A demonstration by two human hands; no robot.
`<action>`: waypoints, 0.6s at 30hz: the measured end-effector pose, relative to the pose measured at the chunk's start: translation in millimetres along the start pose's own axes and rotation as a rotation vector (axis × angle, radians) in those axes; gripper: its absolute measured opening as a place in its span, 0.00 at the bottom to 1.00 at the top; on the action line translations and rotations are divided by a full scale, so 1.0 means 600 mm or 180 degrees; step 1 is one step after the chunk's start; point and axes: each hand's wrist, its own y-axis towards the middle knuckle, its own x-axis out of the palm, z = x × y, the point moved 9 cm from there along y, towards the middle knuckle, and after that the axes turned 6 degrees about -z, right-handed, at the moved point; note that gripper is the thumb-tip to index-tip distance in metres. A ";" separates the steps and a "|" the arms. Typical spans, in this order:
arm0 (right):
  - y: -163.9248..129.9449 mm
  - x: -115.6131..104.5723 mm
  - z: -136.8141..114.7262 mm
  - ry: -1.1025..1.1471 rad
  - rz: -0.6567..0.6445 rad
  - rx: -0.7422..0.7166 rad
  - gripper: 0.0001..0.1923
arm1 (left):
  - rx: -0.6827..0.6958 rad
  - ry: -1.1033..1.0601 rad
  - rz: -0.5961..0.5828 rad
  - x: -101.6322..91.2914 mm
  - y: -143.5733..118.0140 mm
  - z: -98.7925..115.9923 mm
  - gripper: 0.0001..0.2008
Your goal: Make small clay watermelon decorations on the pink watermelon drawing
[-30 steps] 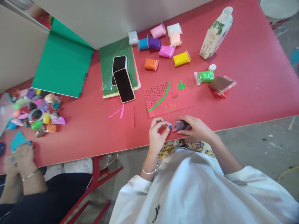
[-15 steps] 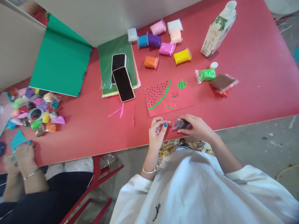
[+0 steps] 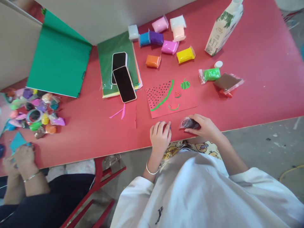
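Red counter (image 3: 256,79): crowded along its far half; the near edge runs right under both hands.
Right hand (image 3: 201,126): fingers closed round a small clear packet of dark clay (image 3: 188,123), held low at the near edge of the counter.
Left hand (image 3: 161,136): curled into a loose fist, knuckles up, resting on the counter just left of the packet; whether anything sits inside the curl I cannot tell.
Watermelon card (image 3: 169,96): a red sheet with a dotted slice, a green rind and small clay pieces, lying just beyond both hands.
Risk, smearing: a hand sliding forward would likely press or drag the soft clay pieces on the card.
Risk, dropping: the packet is held so near the lip that a loosened grip could send it to the floor.
Risk, knocking: the tall carton (image 3: 223,30) stands at the far right and looks easy to tip with a long reach.
Open room: a bare strip lies left of the left hand, up to the pink paper strips (image 3: 120,112); another lies right of the card, before the green packet (image 3: 210,75) and the brown packet (image 3: 228,82).
Tight spots: two phones (image 3: 123,80) on the stacked paper (image 3: 106,63); clay packs (image 3: 169,47) along the far side.
Neighbour: another person's hands (image 3: 20,158) work at the far left, well apart.
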 end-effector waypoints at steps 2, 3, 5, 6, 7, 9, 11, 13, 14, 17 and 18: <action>0.000 0.000 0.004 0.0011 0.0030 -0.0003 0.22 | 0.0117 0.0082 -0.0037 0.001 -0.006 0.010 0.19; 0.000 0.001 0.006 0.0012 0.0041 -0.0005 0.22 | 0.0139 0.0138 -0.0037 0.001 -0.008 0.012 0.19; 0.000 0.002 0.009 0.0009 0.0059 -0.0013 0.22 | 0.0092 0.0232 -0.0032 -0.002 -0.011 0.011 0.19; 0.000 0.003 0.010 0.0014 0.0063 -0.0019 0.22 | 0.0053 0.0274 -0.0043 -0.003 -0.012 0.010 0.19; 0.000 0.004 0.011 0.0026 0.0069 -0.0018 0.22 | 0.0037 0.0315 -0.0062 -0.004 -0.011 0.009 0.19; -0.001 0.004 0.013 0.0041 0.0090 -0.0007 0.22 | 0.0105 0.0414 -0.0096 -0.004 -0.010 0.013 0.19; -0.001 0.004 0.015 0.0020 0.0109 0.0016 0.23 | 0.0215 0.0522 -0.0104 -0.003 -0.008 0.019 0.19; -0.001 0.005 0.016 -0.0025 0.0124 0.0023 0.23 | 0.0202 0.0523 -0.0089 -0.002 -0.007 0.018 0.20; -0.001 0.005 0.017 -0.0041 0.0126 0.0020 0.23 | 0.0152 0.0481 -0.0087 -0.001 -0.007 0.015 0.20; -0.002 0.006 0.017 -0.0051 0.0134 0.0018 0.23 | -0.0039 0.0213 -0.0058 -0.004 -0.008 0.005 0.20; -0.002 0.006 0.017 -0.0054 0.0142 0.0019 0.23 | -0.0110 0.0064 -0.0019 -0.008 -0.007 0.003 0.19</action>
